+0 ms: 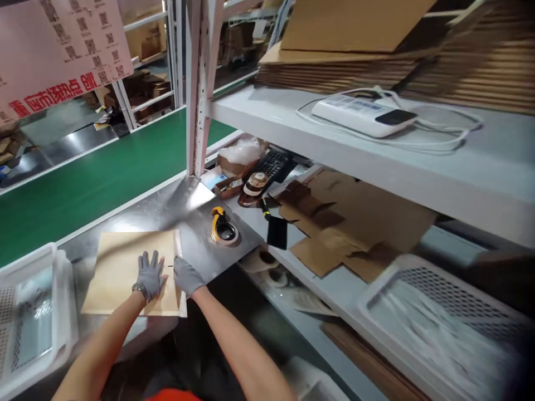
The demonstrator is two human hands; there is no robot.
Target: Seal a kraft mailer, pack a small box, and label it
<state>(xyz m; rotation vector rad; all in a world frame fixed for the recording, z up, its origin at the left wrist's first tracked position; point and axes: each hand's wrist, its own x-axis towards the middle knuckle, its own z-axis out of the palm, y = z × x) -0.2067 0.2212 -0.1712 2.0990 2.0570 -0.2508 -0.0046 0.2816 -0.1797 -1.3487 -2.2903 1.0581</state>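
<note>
While both gloved hands press flat, a kraft envelope [129,273] lies on the bench [188,211].
Left hand [151,275] and right hand [186,276] open-palmed, gripping nothing; tape dispenser [223,226] nearby.

The pink sign [58,50] bears red mirrored Chinese characters and QR codes.

Packing station in a warehouse, lit bright from above.
Steel bench [167,209] w/ glare, green belt [83,189] ran along its far edge. White rack post [199,83] stood at bench corner; grey shelf [376,145] above carried stacked flat cardboard [376,67] & a white device [363,114] w/ cord. Lower shelf [334,284] held keyboard [273,164], cardboard scraps [346,223]. White baskets [438,328] at both sides.
</note>
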